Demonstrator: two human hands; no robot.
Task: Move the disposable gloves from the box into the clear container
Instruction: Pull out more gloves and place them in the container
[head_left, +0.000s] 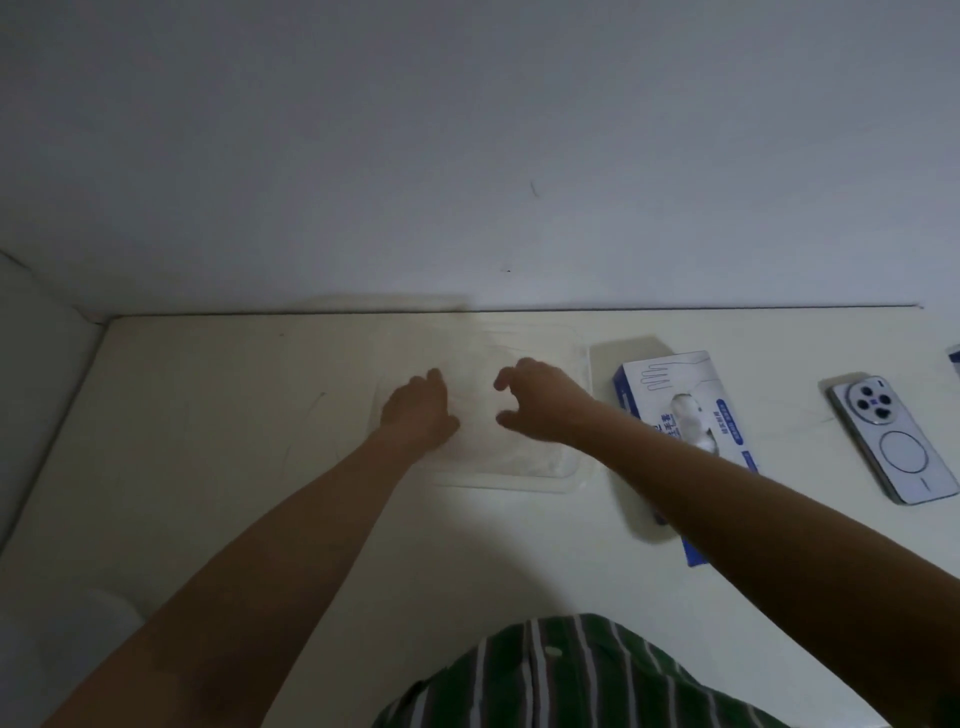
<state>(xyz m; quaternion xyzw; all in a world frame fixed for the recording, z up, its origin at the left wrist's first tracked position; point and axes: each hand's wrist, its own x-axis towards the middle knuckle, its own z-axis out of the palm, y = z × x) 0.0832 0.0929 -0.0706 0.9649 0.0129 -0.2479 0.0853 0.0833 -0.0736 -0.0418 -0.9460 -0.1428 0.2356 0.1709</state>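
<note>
A shallow clear container (519, 480) lies on the white table, hard to make out against it. Thin see-through gloves (483, 441) rest inside it as a pale crumpled layer. My left hand (418, 410) lies flat over the container's left part, palm down on the gloves. My right hand (537, 400) hovers over the container's right part, fingers curled and apart, thumb below; nothing visible is pinched in it. The blue-and-white glove box (670, 395) lies just right of the container, a white glove bunch (693, 423) poking from its slot. My right forearm crosses the box's near end.
A white phone (896, 441) lies camera-side up at the right of the table (234, 415). A blue-white object's corner (955, 361) shows at the far right edge. The wall runs along the table's back edge. My green striped shirt (571, 675) is at the bottom.
</note>
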